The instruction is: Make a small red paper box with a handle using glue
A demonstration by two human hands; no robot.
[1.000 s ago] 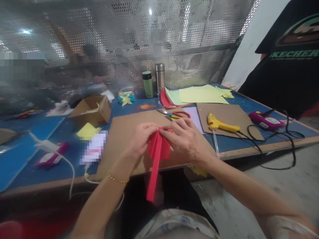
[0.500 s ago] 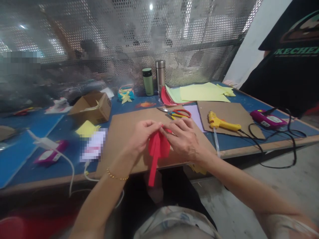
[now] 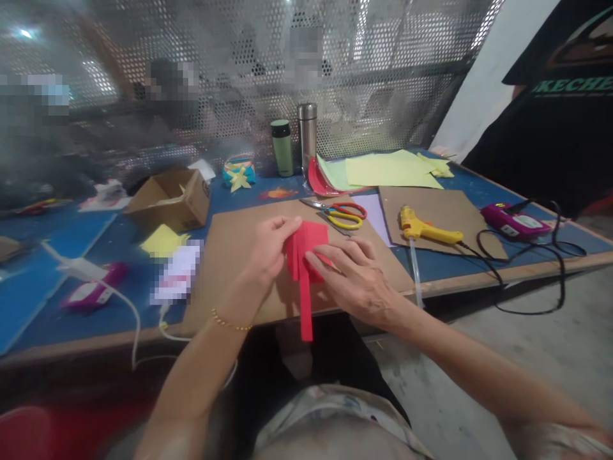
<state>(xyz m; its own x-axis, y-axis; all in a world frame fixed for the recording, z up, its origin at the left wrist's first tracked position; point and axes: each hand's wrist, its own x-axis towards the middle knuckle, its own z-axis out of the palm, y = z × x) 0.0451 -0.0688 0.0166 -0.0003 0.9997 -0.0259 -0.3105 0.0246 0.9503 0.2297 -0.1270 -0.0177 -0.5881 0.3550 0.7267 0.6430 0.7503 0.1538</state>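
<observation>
Steady the red paper in the left hand, gripped by its fingers at the left edge; press lightly with the right hand, touching, cannot tell if gripping

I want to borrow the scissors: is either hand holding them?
No, the scissors lie mostly on the cardboard while the left hand and right hand touch red paper.
</observation>
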